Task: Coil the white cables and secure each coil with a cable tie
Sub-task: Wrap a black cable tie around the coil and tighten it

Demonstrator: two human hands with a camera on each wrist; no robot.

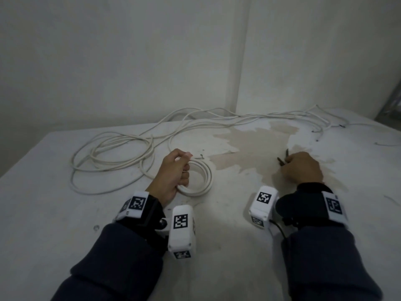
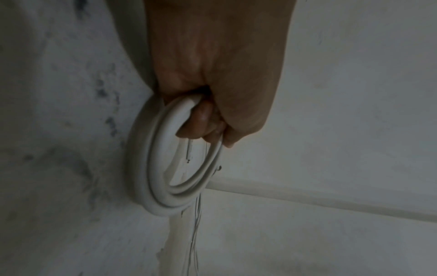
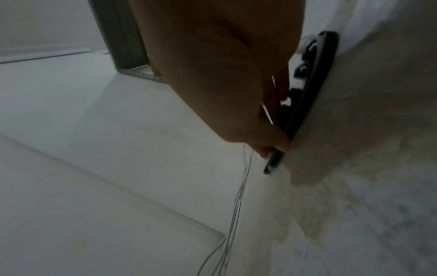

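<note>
Dark sleeves [image 1: 121, 257] frame the table [image 1: 217, 246] as your left hand [image 1: 173, 170] clamps the finished coil [image 1: 201, 181] at ten o'clock, loose cables [image 1: 121, 146] trailing beyond. Your right hand [image 1: 302, 167], at two o'clock, pinches dark cable ties [image 1: 282, 159]; keep the loops stacked while threading one.

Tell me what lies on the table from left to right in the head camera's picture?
Loose white cable → left hand gripping the coil → brownish stain → dark cable ties → right hand on them.
</note>
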